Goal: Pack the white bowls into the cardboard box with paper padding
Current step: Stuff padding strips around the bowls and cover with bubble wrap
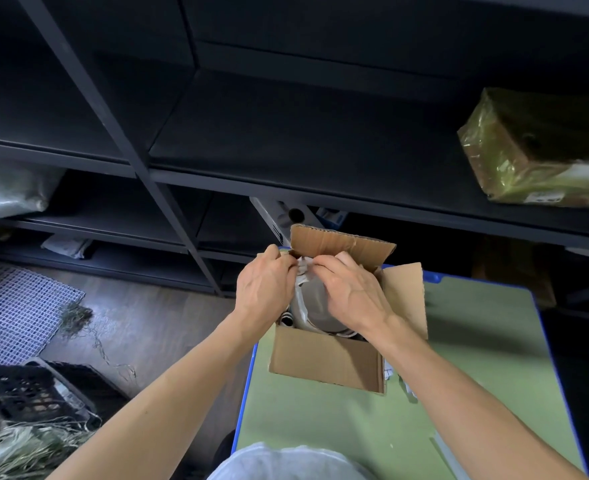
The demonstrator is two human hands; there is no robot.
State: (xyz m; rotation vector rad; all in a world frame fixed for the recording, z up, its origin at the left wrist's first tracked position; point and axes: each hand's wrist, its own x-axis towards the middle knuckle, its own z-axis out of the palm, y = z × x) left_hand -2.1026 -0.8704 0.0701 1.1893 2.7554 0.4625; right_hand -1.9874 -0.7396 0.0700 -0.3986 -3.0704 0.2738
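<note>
On the floor at the far left lay a white grid mat (16, 306), and near it a black crate (33, 389) with dry grass around it.

The left hand (265, 289) was at the far left side of the cardboard box (324, 362). Its fingers were curled and pinched the white paper padding (301, 271). The paper stood up at the far wall of the box and ran down the left side of a white bowl (315, 310).

It looked like the padding step was in hand: the bowl was already in the box, and the paper was being fitted around it. The next move would likely be to push the paper down between the bowl and the box wall. That calls for a soft touch so the bowl does not knock the side.

The bowl lay inside the box, between the two hands and just under them. The right hand (352, 292) was bent over its right half, and its fingertips pinched the same paper, close to the left hand's fingers. I could not tell if there were more bowls under it.

The box flaps stood open at the back and right. The box sat on a green table (476, 341) with a blue edge. Up on the dark shelf at the far right sat a parcel (535, 150) wrapped in shiny plastic.
</note>
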